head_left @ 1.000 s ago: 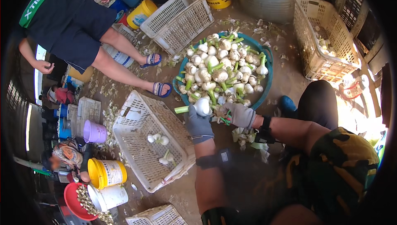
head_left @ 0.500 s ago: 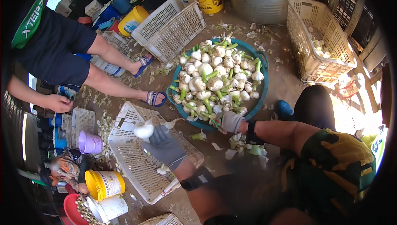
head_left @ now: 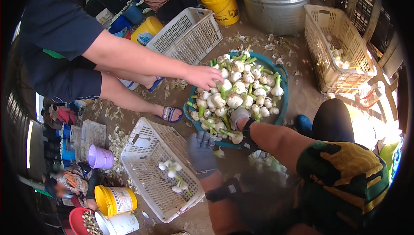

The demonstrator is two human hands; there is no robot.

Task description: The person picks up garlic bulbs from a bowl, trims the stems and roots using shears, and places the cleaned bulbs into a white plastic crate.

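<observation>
A teal basin [head_left: 284, 99] is heaped with white garlic bulbs [head_left: 234, 101] with short green stems. My right hand [head_left: 239, 116], in a pale glove, reaches into the near side of the heap; its fingers are partly hidden among bulbs and stems, so I cannot make out a grip. My left hand [head_left: 202, 153], grey-gloved, hovers between basin and crate, fingers stretched out and nothing in them. Left of it stands a white plastic crate [head_left: 140, 159] with several trimmed bulbs [head_left: 172, 174] inside. Another person's bare hand [head_left: 205, 77] touches the heap's left side.
That person's sandalled foot [head_left: 170, 114] is close to the basin. A second white crate [head_left: 185, 34] and a yellow bucket [head_left: 221, 4] stand beyond. A beige crate [head_left: 338, 51] holds bulbs at right, near a metal tub [head_left: 276, 8]. A purple bucket [head_left: 100, 156] is at left.
My left hand has let go of a white bulb and moved right, away from the crate. My right hand has moved into the heap. The other person has leaned in and reached the basin.
</observation>
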